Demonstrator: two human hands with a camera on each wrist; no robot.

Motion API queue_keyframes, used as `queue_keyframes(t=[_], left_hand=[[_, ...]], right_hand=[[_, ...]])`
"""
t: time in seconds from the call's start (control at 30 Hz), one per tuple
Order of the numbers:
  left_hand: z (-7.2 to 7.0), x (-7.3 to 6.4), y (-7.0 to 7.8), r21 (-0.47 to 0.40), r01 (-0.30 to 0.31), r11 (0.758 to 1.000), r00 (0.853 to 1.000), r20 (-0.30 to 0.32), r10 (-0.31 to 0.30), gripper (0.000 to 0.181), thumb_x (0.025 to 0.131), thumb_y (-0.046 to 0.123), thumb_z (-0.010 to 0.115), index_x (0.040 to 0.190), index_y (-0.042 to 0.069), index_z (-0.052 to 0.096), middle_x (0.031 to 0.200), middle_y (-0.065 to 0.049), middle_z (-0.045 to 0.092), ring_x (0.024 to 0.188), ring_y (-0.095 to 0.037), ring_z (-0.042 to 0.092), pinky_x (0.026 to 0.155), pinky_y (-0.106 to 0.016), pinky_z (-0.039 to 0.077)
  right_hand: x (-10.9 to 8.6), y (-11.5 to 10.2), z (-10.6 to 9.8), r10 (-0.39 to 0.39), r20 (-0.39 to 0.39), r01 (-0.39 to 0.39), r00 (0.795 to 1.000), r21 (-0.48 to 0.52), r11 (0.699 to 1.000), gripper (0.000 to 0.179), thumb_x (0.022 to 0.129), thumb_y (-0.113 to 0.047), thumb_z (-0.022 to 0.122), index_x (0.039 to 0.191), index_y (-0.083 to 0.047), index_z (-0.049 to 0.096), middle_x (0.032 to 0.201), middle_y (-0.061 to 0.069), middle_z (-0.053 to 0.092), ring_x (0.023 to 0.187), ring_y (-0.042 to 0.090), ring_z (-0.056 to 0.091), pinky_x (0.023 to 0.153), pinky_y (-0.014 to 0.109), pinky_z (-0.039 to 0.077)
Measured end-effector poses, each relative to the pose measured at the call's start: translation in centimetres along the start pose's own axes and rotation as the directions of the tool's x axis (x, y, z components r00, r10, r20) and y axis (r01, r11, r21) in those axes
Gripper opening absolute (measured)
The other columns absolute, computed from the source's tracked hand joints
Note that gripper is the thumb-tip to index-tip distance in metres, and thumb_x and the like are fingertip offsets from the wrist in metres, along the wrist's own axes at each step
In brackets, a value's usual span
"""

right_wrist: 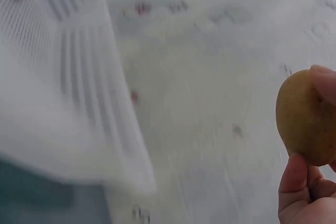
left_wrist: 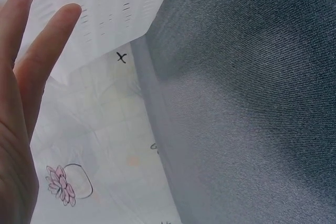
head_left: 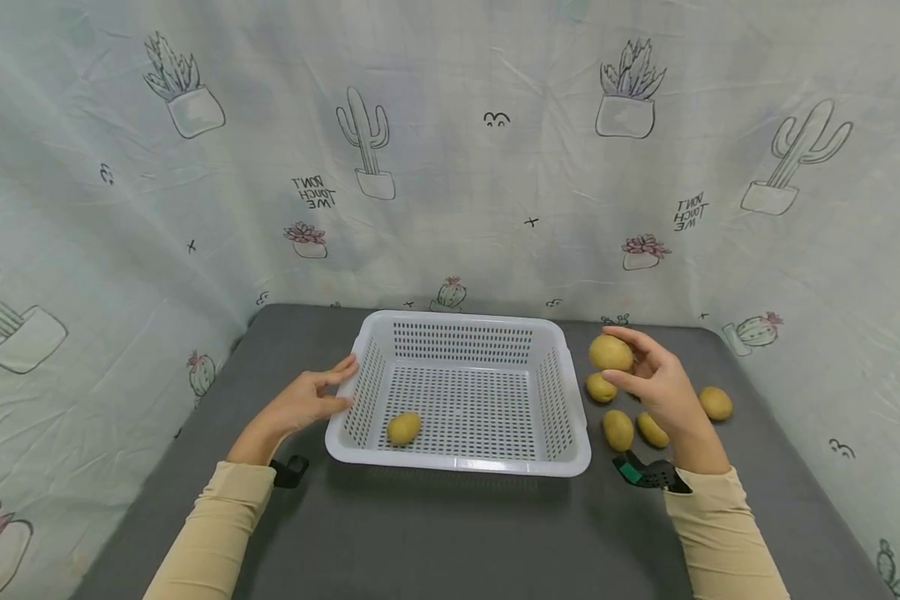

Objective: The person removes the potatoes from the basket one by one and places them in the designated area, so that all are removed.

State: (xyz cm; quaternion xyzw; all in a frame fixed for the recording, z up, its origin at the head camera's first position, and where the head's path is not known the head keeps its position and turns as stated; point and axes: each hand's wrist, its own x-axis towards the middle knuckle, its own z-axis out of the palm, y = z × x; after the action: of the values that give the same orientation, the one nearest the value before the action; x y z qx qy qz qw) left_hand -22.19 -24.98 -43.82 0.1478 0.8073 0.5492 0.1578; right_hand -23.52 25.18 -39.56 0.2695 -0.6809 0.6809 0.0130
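Observation:
A white plastic basket [head_left: 457, 465] with slotted walls stands on the table, and one potato [head_left: 403, 428] lies inside it at the front left. My left hand [head_left: 307, 404] rests its fingertips against the basket's left rim; its fingers [left_wrist: 50, 43] look straight in the left wrist view. To the right of the basket, my right hand [head_left: 663, 387] pinches a potato [head_left: 610, 353] between thumb and fingers, held up above the table. The right wrist view shows that potato [right_wrist: 302, 119] close up, at about the basket's rim height or higher.
Several loose potatoes lie under and around the right hand, among them one near the basket [head_left: 602, 387], one potato in front [head_left: 617, 431] and one farther right [head_left: 716, 403]. A patterned curtain [head_left: 450, 167] hangs behind and beside the dark grey table [head_left: 450, 533].

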Motion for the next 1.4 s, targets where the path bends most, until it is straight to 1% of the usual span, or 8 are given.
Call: queue_keyframes(t=[0.3, 0.53, 0.77, 0.9, 1.03, 1.17, 1.27, 1.4], left_hand=[[0.0, 0.1, -0.2, 0.017, 0.014, 1.000, 1.000, -0.016, -0.014, 0.070, 0.090, 0.010, 0.063, 0.146, -0.002, 0.024, 0.159, -0.011, 0.005, 0.126, -0.044, 0.044, 0.084, -0.021, 0.048], [0.0, -0.1, -0.3, 0.002, 0.013, 1.000, 1.000, -0.015, -0.013, 0.069, 0.090, 0.008, 0.063, 0.146, -0.003, 0.024, 0.159, -0.012, 0.005, 0.129, -0.045, 0.040, 0.084, -0.018, 0.047], [0.0, -0.1, -0.1, 0.002, 0.011, 1.000, 1.000, -0.016, -0.011, 0.069, 0.090, 0.008, 0.062, 0.146, -0.002, 0.024, 0.159, -0.011, 0.005, 0.123, -0.044, 0.048, 0.080, -0.018, 0.048], [-0.1, 0.0, 0.0, 0.004, 0.018, 1.000, 1.000, -0.016, -0.018, 0.069, 0.090, 0.006, 0.062, 0.146, -0.002, 0.024, 0.158, -0.010, 0.005, 0.125, -0.043, 0.045, 0.076, -0.020, 0.048], [0.0, 0.1, 0.1, -0.001, 0.023, 1.000, 1.000, -0.017, -0.023, 0.069, 0.089, 0.006, 0.062, 0.146, -0.003, 0.024, 0.158, -0.011, 0.005, 0.133, -0.040, 0.034, 0.073, -0.021, 0.048], [0.0, 0.1, 0.2, -0.001, 0.026, 1.000, 1.000, -0.016, -0.026, 0.069, 0.090, 0.006, 0.062, 0.146, -0.003, 0.024, 0.158, -0.010, 0.005, 0.132, -0.040, 0.035, 0.074, -0.020, 0.047], [0.0, 0.0, 0.2, -0.003, 0.032, 0.999, 0.999, -0.012, -0.032, 0.068, 0.090, 0.007, 0.062, 0.146, -0.002, 0.024, 0.159, -0.010, 0.005, 0.128, -0.042, 0.041, 0.075, -0.021, 0.047], [0.0, 0.0, 0.2, -0.001, 0.035, 0.999, 0.999, -0.013, -0.036, 0.069, 0.090, 0.008, 0.062, 0.147, -0.001, 0.024, 0.159, -0.009, 0.004, 0.129, -0.042, 0.040, 0.077, -0.020, 0.048]], right_hand=[[-5.2, 1.2, -2.9, -0.061, -0.127, 0.073, 0.990, 0.092, 0.993, 0.056, 0.086, 0.024, 0.045, 0.140, 0.012, 0.034, 0.115, 0.003, 0.050, 0.089, 0.008, 0.053, 0.070, 0.017, 0.048], [-7.7, 2.3, -4.2, -0.119, -0.205, 0.143, 0.972, 0.110, 0.984, 0.056, 0.084, 0.028, 0.043, 0.138, 0.017, 0.032, 0.125, 0.008, 0.048, 0.103, 0.011, 0.057, 0.081, 0.017, 0.049], [-9.7, 3.6, -5.4, -0.048, -0.325, 0.101, 0.945, 0.147, 0.984, 0.055, 0.085, 0.027, 0.043, 0.138, 0.011, 0.039, 0.125, 0.008, 0.048, 0.098, 0.010, 0.057, 0.078, 0.016, 0.050], [-10.6, 4.6, -6.0, -0.002, -0.438, 0.083, 0.899, 0.166, 0.983, 0.054, 0.085, 0.025, 0.047, 0.136, 0.008, 0.045, 0.122, 0.006, 0.052, 0.095, 0.009, 0.058, 0.076, 0.015, 0.050], [-11.5, 5.8, -6.5, 0.051, -0.545, 0.056, 0.837, 0.179, 0.982, 0.056, 0.083, 0.024, 0.052, 0.135, 0.004, 0.048, 0.121, 0.003, 0.053, 0.099, 0.007, 0.058, 0.077, 0.013, 0.049], [-12.2, 7.1, -7.1, 0.158, -0.633, -0.105, 0.758, 0.121, 0.987, 0.059, 0.083, 0.017, 0.060, 0.137, 0.001, 0.047, 0.118, -0.007, 0.054, 0.099, -0.001, 0.056, 0.076, 0.008, 0.046], [-12.6, 7.9, -7.4, 0.236, -0.676, -0.245, 0.698, 0.085, 0.966, 0.060, 0.082, 0.009, 0.066, 0.139, -0.002, 0.047, 0.115, -0.013, 0.054, 0.098, -0.005, 0.053, 0.075, 0.005, 0.043], [-12.8, 8.6, -7.8, 0.292, -0.687, -0.342, 0.666, 0.068, 0.937, 0.063, 0.083, 0.001, 0.069, 0.141, -0.005, 0.046, 0.114, -0.017, 0.052, 0.099, -0.008, 0.050, 0.076, 0.003, 0.041]])
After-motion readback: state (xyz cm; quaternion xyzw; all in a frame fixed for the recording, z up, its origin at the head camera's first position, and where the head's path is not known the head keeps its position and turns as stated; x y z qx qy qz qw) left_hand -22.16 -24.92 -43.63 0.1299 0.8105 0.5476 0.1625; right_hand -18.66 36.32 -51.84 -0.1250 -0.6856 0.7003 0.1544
